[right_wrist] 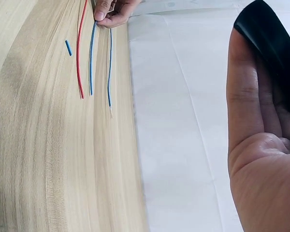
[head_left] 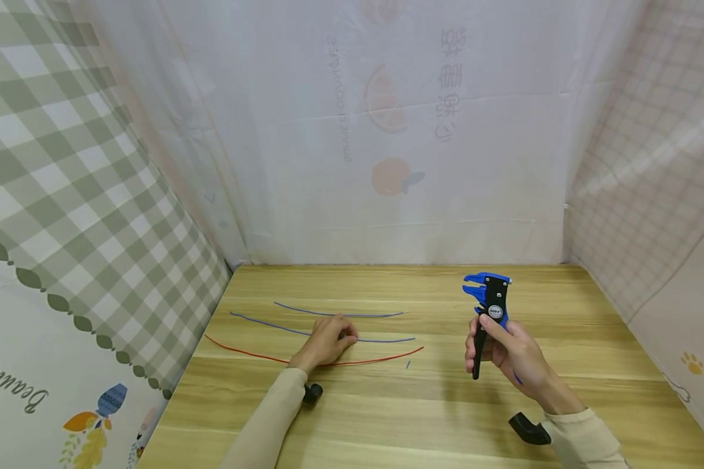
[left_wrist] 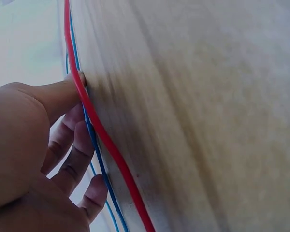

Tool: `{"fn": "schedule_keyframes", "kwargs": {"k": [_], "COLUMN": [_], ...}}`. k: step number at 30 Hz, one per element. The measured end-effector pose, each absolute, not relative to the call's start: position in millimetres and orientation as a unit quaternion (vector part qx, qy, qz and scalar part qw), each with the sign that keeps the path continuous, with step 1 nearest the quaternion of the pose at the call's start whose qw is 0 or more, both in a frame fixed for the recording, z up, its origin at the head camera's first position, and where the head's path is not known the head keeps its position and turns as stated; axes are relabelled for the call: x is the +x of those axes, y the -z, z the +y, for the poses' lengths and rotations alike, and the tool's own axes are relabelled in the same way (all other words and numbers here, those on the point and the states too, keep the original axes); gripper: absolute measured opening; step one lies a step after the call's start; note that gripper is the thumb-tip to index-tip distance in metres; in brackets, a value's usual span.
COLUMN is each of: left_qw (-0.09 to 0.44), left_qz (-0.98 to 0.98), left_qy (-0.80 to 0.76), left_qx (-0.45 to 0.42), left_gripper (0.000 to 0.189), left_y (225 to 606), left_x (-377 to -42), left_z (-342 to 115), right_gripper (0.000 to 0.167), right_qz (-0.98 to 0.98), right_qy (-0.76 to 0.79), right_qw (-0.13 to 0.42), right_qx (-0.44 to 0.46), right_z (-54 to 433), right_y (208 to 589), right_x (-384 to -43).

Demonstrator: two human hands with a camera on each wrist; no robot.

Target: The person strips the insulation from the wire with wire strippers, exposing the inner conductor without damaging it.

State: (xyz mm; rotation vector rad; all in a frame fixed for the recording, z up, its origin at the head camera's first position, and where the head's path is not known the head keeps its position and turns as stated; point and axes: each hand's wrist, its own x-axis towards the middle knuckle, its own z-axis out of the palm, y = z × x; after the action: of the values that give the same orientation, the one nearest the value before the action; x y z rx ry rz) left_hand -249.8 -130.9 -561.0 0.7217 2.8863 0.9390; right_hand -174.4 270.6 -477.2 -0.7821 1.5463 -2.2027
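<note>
My left hand (head_left: 327, 340) is low over the table, its thumb and fingertips pinching the middle blue wire (head_left: 387, 341). Just behind that hand lies another blue wire (head_left: 372, 316), whose right end shows a bare metal tip. A red wire (head_left: 381, 359) runs nearest to me, passing beneath the left wrist. Raised above the table on the right, my right hand (head_left: 519, 359) grips a blue and black wire stripper (head_left: 495, 293) by its handles, with the jaws pointing left. In the right wrist view only a black handle (right_wrist: 268, 38) of the stripper shows.
A short blue piece of insulation or wire (head_left: 408, 365) lies right of the red wire's middle. The wooden table (head_left: 387, 417) meets a white printed curtain (head_left: 399, 234) at the back. A green checked cloth (head_left: 123, 215) hangs at the left.
</note>
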Motion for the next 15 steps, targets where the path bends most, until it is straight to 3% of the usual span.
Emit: {"fn": "schedule_keyframes", "kwargs": {"k": [15], "left_qw": [-0.031], "left_qz": [0.902], "left_qy": [-0.348], "left_qx": [0.255], "left_gripper": [0.007], "left_y": [555.4], "left_x": [-248.6], "left_z": [-137.1], "right_gripper": [0.042], "right_qz": [0.543], "right_qy": [0.775], "right_qw": [0.173], "right_qx": [-0.273], "right_z": [271.0], "right_y": [477.5], "right_x": [-174.7]}}
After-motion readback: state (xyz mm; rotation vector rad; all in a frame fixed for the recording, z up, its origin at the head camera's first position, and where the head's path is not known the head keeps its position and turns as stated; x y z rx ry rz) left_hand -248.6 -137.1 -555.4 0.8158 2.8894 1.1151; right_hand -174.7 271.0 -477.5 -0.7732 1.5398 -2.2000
